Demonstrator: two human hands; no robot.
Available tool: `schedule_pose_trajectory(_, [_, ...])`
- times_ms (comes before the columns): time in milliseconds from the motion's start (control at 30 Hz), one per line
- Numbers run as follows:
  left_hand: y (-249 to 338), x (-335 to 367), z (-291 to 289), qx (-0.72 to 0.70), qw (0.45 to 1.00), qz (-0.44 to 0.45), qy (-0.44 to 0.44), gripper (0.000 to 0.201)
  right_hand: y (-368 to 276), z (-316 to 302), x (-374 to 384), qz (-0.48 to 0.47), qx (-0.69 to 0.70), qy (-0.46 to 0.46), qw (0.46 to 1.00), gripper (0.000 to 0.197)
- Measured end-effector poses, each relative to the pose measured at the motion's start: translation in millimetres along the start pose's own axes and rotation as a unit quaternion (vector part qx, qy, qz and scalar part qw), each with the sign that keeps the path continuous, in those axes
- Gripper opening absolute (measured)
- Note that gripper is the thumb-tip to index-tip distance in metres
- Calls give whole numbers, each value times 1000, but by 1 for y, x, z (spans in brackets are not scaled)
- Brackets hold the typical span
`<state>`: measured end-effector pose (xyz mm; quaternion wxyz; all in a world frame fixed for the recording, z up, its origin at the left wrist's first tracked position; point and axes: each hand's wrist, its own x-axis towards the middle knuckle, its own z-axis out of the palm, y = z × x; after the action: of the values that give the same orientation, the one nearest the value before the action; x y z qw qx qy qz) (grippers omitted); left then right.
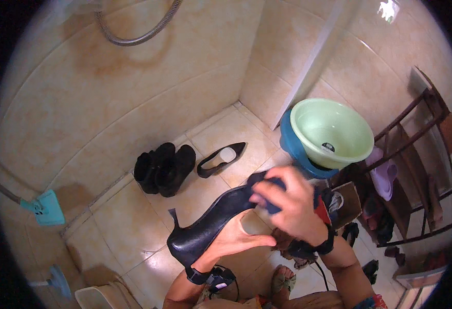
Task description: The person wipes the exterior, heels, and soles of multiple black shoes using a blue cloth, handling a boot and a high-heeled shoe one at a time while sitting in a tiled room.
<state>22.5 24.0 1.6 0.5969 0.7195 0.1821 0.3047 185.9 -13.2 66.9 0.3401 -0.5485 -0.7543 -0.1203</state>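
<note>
Black high-heeled pump [205,230]: I have it raised above the floor at the near middle of my view; smooth, glossy leather, tipped on its side, slim heel jutting toward the far left, toe end toward the right.
Left hand [230,240]: grasping the pump along its opening side, thumb spread to the right; the other fingers are largely hidden from me.
Right hand [299,207]: blurred, clutching a dark blue cloth [271,208] at the pump's toe end.
Straps: two black ones, one on each wrist.
Second pump [213,166]: one, black and pointed, on the tiles beyond the hands, with one white round object [227,155] resting at its opening.
Ankle boots [165,169]: two, black, standing together left of the second pump.
Basins: two at the far right; the pale green one [357,123] sits in the blue one [291,138], with a dark round patch on the green bottom.
Carton [353,202]: one, open, right of the right hand; I can't make out its contents.
Shoe rack [409,147]: right side, dark-framed, one lilac slipper [383,177] on it among other footwear.
</note>
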Motion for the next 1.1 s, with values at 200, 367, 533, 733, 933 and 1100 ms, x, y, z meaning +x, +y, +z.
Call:
schedule_pose_trajectory(200, [7, 1, 6, 47, 998, -42, 14, 49, 23, -13, -1, -27, 28, -41, 998, 23])
schedule_pose_trajectory(367, [10, 11, 3, 245, 965, 80, 39, 50, -22, -13, 8, -130, 41, -144, 980, 21])
schedule_pose_trajectory(533, [11, 13, 2, 316, 936, 142, 66, 47, 17, -25, 14, -86, 8, -122, 989, 22])
schedule_pose_trajectory(733, [-37, -7, 26, 518, 830, 40, 204, 41, -38, -10, 20, -197, 53, -210, 956, 19])
schedule_pose_trajectory(933, [-20, -6, 16, 436, 873, 186, 115, 37, -13, -16, 14, -113, -50, -222, 967, 23])
schedule_pose_trajectory(1100, [-30, -15, 9, 184, 972, 129, 66, 38, -33, -13, 13, -136, -1, -208, 969, 25])
